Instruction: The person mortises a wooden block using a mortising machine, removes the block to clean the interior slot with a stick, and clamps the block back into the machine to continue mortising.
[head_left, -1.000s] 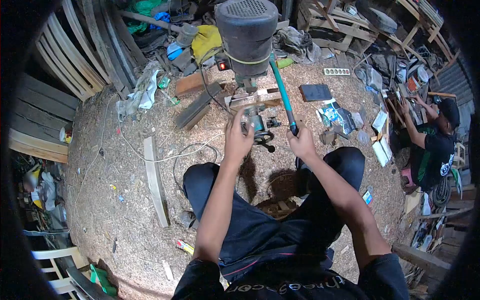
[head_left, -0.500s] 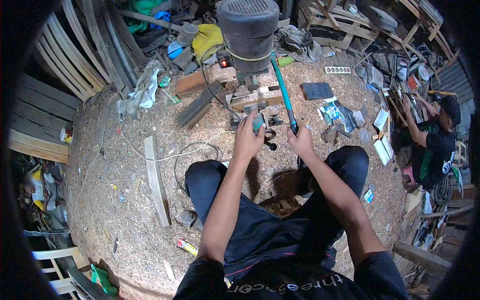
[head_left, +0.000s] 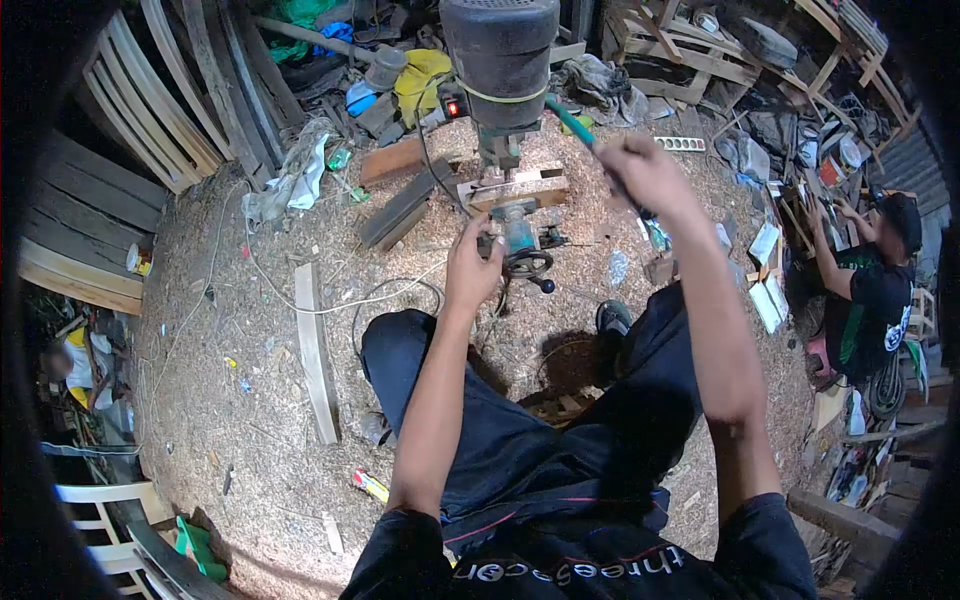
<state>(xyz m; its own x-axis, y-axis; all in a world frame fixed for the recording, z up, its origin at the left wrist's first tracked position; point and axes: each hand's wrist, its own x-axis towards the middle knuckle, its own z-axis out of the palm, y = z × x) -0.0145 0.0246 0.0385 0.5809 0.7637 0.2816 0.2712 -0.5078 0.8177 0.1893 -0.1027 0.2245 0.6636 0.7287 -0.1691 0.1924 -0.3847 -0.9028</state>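
Note:
A mortising machine with a dark motor housing (head_left: 500,50) stands in front of me. Beneath its head, a wooden piece (head_left: 540,188) with a slot in it lies across the machine's bed. My right hand (head_left: 650,178) is closed around the dark grip of the long green lever (head_left: 572,122), which slants out to the right. My left hand (head_left: 472,272) is at the left side of the teal clamp base (head_left: 518,235), fingers curled; what they hold is hidden. A handwheel (head_left: 528,264) with a black knob sits just right of that hand.
Wood shavings cover the floor. Dark timber blocks (head_left: 405,205) lie left of the machine, a loose board (head_left: 316,350) nearer me. A pale cable (head_left: 370,302) crosses the ground. Another person (head_left: 865,270) sits at the right beside wood pieces. A power strip (head_left: 679,144) lies beyond.
My right hand has swung the green lever up and to the right. My left hand has shifted slightly left and down from the teal clamp part. The view has moved a little.

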